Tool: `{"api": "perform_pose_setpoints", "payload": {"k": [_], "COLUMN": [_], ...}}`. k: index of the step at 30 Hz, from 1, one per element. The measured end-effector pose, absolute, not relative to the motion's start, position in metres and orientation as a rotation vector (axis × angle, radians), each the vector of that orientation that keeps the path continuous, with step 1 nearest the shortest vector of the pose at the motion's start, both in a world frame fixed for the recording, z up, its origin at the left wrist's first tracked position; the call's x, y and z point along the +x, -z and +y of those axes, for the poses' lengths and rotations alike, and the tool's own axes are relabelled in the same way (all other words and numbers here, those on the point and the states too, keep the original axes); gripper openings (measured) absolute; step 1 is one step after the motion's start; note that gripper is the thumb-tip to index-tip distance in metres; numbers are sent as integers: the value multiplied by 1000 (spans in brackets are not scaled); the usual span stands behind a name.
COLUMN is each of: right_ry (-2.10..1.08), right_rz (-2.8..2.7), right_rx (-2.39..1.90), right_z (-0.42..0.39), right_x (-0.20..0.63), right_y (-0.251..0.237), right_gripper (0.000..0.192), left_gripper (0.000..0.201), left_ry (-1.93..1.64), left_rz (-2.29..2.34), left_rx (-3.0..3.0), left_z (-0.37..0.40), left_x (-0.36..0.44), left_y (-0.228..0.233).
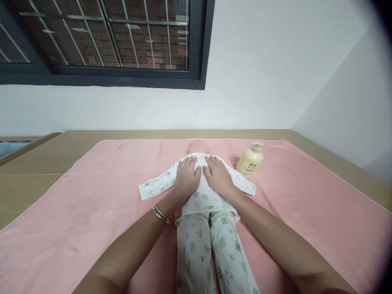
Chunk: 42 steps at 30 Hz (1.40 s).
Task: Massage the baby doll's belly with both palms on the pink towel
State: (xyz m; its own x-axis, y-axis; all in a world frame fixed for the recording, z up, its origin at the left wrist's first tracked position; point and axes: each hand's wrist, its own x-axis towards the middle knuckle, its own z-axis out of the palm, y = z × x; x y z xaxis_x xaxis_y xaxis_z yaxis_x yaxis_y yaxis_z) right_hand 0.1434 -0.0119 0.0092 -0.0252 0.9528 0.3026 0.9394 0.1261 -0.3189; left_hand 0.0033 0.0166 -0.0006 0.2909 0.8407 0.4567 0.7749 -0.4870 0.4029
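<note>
A baby doll (198, 146) lies stretched out on a pink sheet, its bald head at the far end. It wears a white printed top (203, 200) with long sleeves spread to both sides and matching white trousers (196, 249). My left hand (186, 174) rests flat on the left side of the doll's upper body, fingers extended. On the right side of the upper body lies my right hand (218, 174), also flat with its fingers out. The two thumbs point toward each other. Neither hand grips anything. The doll's face is not visible.
A pale yellow pump bottle (250, 160) stands tilted in view just beyond the doll's right-hand sleeve. The pink sheet (101, 196) covers a tan surface (36, 167). Behind are a white wall and a dark-framed barred window (128, 75).
</note>
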Motion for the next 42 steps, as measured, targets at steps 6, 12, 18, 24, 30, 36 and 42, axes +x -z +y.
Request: {"api": "perform_pose_setpoints", "payload": {"k": [6, 12, 18, 24, 30, 36, 42], "right_ry": [-34, -35, 41, 67, -79, 54, 82], "right_rz": [-1959, -1964, -1973, -2006, -2110, -2152, -2191], "right_rx": [-1807, -1808, -1903, -1875, -1795, -1855, -1814], "right_z": [-15, -16, -28, -32, -15, -37, -56], "right_x": [142, 142, 128, 128, 150, 131, 119], "right_y": [-8, -9, -15, -19, -23, -25, -30], "right_gripper": [52, 51, 52, 50, 57, 55, 49], "left_gripper": [44, 46, 50, 46, 39, 35, 40], "left_ry": [-985, -969, -878, -812, -715, -790, -877], "left_rz": [1525, 1503, 1503, 1588, 1483, 1446, 1304], "left_rx": [2424, 2424, 2437, 2509, 2720, 2605, 2449], "left_z": [17, 21, 29, 11, -19, 0, 28], "left_x": [3, -1, -5, 1, 7, -2, -10], "left_y": [2, -2, -4, -10, -16, -27, -24]}}
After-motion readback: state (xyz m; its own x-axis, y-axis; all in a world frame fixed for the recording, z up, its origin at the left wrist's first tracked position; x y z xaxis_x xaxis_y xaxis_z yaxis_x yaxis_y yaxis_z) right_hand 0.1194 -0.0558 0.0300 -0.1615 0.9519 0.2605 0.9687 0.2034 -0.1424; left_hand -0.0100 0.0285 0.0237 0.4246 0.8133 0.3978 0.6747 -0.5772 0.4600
